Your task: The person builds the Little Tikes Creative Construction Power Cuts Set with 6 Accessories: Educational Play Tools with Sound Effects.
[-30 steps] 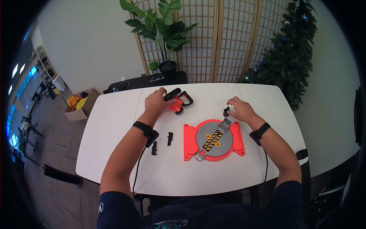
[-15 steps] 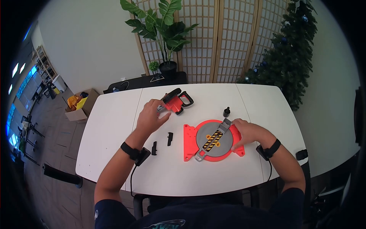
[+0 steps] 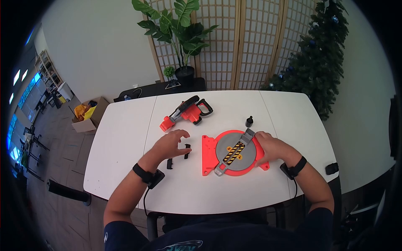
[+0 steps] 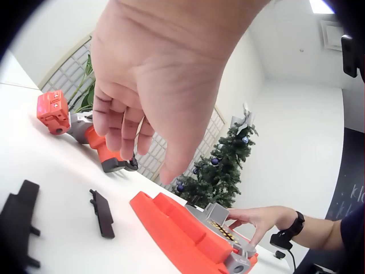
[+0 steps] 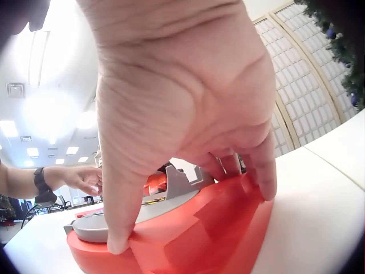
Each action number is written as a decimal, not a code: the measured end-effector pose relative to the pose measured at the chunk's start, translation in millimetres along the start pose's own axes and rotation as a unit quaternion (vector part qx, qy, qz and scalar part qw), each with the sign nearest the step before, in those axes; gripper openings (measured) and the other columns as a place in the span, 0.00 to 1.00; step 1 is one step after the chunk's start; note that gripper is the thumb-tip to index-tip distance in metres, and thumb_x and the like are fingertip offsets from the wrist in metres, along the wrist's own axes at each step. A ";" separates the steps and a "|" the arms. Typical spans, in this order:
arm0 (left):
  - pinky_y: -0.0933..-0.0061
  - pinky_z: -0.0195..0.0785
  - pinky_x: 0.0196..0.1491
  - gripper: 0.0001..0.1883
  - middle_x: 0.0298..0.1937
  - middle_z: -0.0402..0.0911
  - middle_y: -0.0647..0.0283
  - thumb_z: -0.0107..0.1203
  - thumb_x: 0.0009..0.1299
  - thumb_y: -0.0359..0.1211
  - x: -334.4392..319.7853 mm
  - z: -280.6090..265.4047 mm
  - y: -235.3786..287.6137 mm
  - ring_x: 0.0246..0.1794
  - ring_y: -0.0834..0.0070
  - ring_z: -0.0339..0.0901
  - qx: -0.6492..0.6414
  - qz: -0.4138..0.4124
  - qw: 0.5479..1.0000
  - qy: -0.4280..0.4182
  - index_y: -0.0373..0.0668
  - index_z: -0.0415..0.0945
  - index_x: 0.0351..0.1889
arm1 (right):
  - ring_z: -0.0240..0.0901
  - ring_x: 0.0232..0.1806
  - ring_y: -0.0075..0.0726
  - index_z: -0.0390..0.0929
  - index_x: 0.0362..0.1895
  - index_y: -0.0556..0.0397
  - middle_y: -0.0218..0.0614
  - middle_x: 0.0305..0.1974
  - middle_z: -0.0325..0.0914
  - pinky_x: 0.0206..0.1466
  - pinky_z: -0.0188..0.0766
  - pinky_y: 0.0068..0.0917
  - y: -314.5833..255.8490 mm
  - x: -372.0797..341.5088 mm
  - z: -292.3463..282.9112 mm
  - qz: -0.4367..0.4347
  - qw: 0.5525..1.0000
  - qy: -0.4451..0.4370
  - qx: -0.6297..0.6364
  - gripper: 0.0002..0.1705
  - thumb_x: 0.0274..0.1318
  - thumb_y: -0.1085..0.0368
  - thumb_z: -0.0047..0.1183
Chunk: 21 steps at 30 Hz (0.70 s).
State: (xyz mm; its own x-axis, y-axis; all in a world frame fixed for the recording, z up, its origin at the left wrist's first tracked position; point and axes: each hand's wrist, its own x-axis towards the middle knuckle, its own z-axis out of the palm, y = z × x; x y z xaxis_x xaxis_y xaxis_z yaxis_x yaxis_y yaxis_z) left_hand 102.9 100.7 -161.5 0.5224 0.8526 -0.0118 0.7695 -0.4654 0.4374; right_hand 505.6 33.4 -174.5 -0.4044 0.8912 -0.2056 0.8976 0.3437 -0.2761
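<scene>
My right hand [image 3: 274, 148] grips the right side of a red toy saw base [image 3: 208, 155] with a grey round turntable. In the right wrist view the thumb [image 5: 121, 228] presses on its near rim and the fingers [image 5: 266, 171] reach over the far edge. My left hand [image 3: 167, 145] hovers with relaxed, parted fingers and nothing in them. Below it lie two slim black plastic pieces, one [image 3: 169, 164] further left and one [image 3: 187, 154] near the thumb. Behind is a red and grey toy saw [image 3: 190, 113] with a black handle.
A small black bottle-shaped piece [image 3: 249, 121] stands behind the base. A black object [image 3: 331, 169] sits at the right edge of the white table [image 3: 238, 196]. Cables hang from both wrist cameras. A potted plant [image 3: 184, 74] and a decorated tree [image 3: 310, 62] are beyond.
My left hand has left the saw and come nearer, over the black pieces. My right hand has let go of the black bottle-shaped piece and taken hold of the base.
</scene>
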 end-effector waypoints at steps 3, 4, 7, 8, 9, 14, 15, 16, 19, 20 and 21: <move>0.66 0.75 0.55 0.29 0.57 0.80 0.62 0.71 0.60 0.42 1.0 5.3 -11.2 0.54 0.65 0.79 -0.012 0.016 0.998 -0.053 0.46 0.75 0.58 | 0.55 0.73 0.56 0.56 0.68 0.70 0.56 0.69 0.56 0.70 0.65 0.38 5.5 -0.8 5.2 -0.013 1.000 -0.011 -0.006 0.71 0.24 0.43 0.80; 0.65 0.74 0.58 0.31 0.59 0.79 0.62 0.72 0.59 0.40 2.6 9.5 -19.0 0.57 0.64 0.77 0.001 0.048 0.996 -0.070 0.46 0.75 0.60 | 0.55 0.73 0.56 0.56 0.68 0.70 0.56 0.69 0.56 0.70 0.65 0.38 6.0 -1.2 5.5 -0.013 1.000 -0.011 -0.006 0.71 0.24 0.43 0.80; 0.63 0.71 0.62 0.33 0.61 0.77 0.61 0.74 0.57 0.37 3.5 18.4 -32.4 0.61 0.63 0.75 0.009 0.087 0.992 -0.093 0.47 0.75 0.62 | 0.51 0.75 0.56 0.53 0.70 0.70 0.56 0.71 0.53 0.72 0.64 0.38 6.0 -1.3 6.0 -0.014 0.999 -0.027 -0.017 0.73 0.24 0.44 0.80; 0.63 0.69 0.65 0.33 0.61 0.77 0.61 0.74 0.56 0.37 3.6 20.1 -34.4 0.62 0.63 0.74 0.005 0.094 0.991 -0.098 0.47 0.75 0.61 | 0.51 0.74 0.57 0.53 0.70 0.70 0.57 0.71 0.53 0.72 0.63 0.38 5.6 -0.8 6.1 -0.014 0.999 -0.026 -0.015 0.73 0.24 0.45 0.80; 0.63 0.69 0.65 0.33 0.61 0.77 0.61 0.74 0.56 0.37 4.4 22.1 -36.9 0.62 0.63 0.74 0.004 0.095 0.991 -0.098 0.47 0.75 0.61 | 0.51 0.74 0.58 0.52 0.71 0.70 0.57 0.71 0.53 0.72 0.63 0.38 5.8 -0.5 6.0 -0.014 1.000 -0.024 -0.013 0.72 0.24 0.46 0.80; 0.63 0.68 0.64 0.32 0.57 0.78 0.61 0.75 0.55 0.35 -1.4 26.9 -34.7 0.60 0.61 0.74 -0.002 0.060 0.994 -0.088 0.46 0.76 0.59 | 0.56 0.71 0.59 0.58 0.69 0.64 0.53 0.68 0.57 0.68 0.68 0.41 7.5 -3.4 11.8 -0.027 0.999 0.021 -0.010 0.67 0.23 0.51 0.80; 0.63 0.68 0.64 0.32 0.57 0.78 0.61 0.75 0.55 0.35 -2.6 26.8 -34.3 0.60 0.61 0.74 -0.002 0.060 0.994 -0.088 0.46 0.76 0.59 | 0.56 0.70 0.59 0.58 0.68 0.65 0.53 0.68 0.58 0.68 0.68 0.41 6.9 -3.6 11.2 -0.028 0.999 0.023 -0.008 0.66 0.23 0.51 0.80; 0.64 0.69 0.61 0.29 0.55 0.78 0.61 0.75 0.55 0.35 -3.6 26.8 -34.2 0.57 0.62 0.74 -0.008 0.044 0.996 -0.082 0.46 0.78 0.55 | 0.56 0.70 0.59 0.58 0.68 0.65 0.53 0.68 0.58 0.68 0.68 0.41 6.7 -3.3 11.4 -0.028 0.999 0.023 -0.008 0.66 0.23 0.51 0.80; 0.66 0.71 0.53 0.22 0.49 0.80 0.62 0.75 0.56 0.36 -1.0 28.1 -40.9 0.50 0.64 0.76 -0.013 0.025 0.995 -0.091 0.44 0.79 0.46 | 0.57 0.70 0.59 0.58 0.68 0.66 0.54 0.67 0.58 0.68 0.67 0.41 6.2 -2.6 9.6 -0.030 0.999 0.028 -0.014 0.66 0.23 0.51 0.80; 0.68 0.72 0.48 0.18 0.44 0.81 0.62 0.74 0.57 0.36 0.2 28.0 -42.4 0.45 0.66 0.78 -0.012 0.021 0.994 -0.107 0.43 0.80 0.42 | 0.55 0.71 0.60 0.57 0.68 0.68 0.56 0.69 0.57 0.70 0.66 0.41 5.4 -1.9 6.3 -0.023 0.999 0.008 -0.023 0.67 0.24 0.48 0.79; 0.68 0.72 0.48 0.18 0.44 0.81 0.62 0.74 0.57 0.36 0.8 27.8 -43.2 0.45 0.66 0.78 -0.011 0.021 0.994 -0.107 0.43 0.80 0.42 | 0.54 0.72 0.60 0.57 0.68 0.70 0.58 0.70 0.56 0.72 0.64 0.40 4.5 -1.1 4.6 -0.016 0.999 -0.012 -0.032 0.69 0.25 0.45 0.79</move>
State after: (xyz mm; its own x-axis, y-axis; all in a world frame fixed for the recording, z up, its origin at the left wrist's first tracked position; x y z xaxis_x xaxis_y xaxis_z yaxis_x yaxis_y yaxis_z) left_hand 80.3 114.8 -205.4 0.6218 0.7615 -0.1829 0.7381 -0.4918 0.4618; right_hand 509.3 32.6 -179.8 -0.4371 0.8722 -0.2196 0.8928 0.3913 -0.2230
